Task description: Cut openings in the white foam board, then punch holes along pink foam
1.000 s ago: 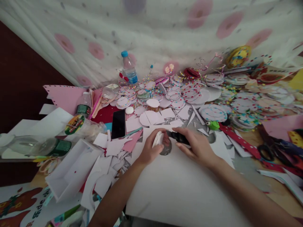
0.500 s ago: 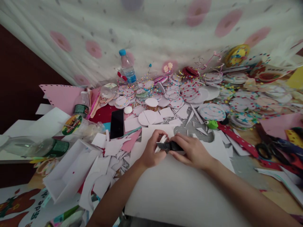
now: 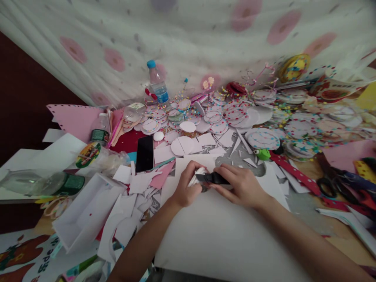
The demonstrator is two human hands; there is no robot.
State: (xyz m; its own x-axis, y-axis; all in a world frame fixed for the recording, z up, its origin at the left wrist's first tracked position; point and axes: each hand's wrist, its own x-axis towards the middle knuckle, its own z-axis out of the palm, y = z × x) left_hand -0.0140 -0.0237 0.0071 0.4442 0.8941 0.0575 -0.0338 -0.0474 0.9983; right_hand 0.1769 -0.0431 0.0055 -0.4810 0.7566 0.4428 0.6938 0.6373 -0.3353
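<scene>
In my left hand (image 3: 187,187) is a small wad of folded white paper (image 3: 194,179), pinched between thumb and fingers. A black stapler (image 3: 216,178) is gripped by my right hand (image 3: 239,185), its nose pointing left against the paper. The fingers hide much of both things, and whether the stapler's jaws enclose the paper I cannot make out. Both hands are over a large sheet of white paper (image 3: 226,235) that reaches towards my body. Beyond the left hand lie a dark phone (image 3: 145,153) and cut white circles (image 3: 181,146).
Decorated paper discs (image 3: 263,139) spread across the back beside a water bottle (image 3: 158,84). On the left are a white paper box (image 3: 85,207), scraps and plastic bottles (image 3: 44,182). Scissors (image 3: 326,188) and a red dotted ribbon (image 3: 295,173) lie on the right.
The white paper in my left hand has turned and shifted slightly left against the stapler's nose. The right hand has moved very little and still grips the stapler.
</scene>
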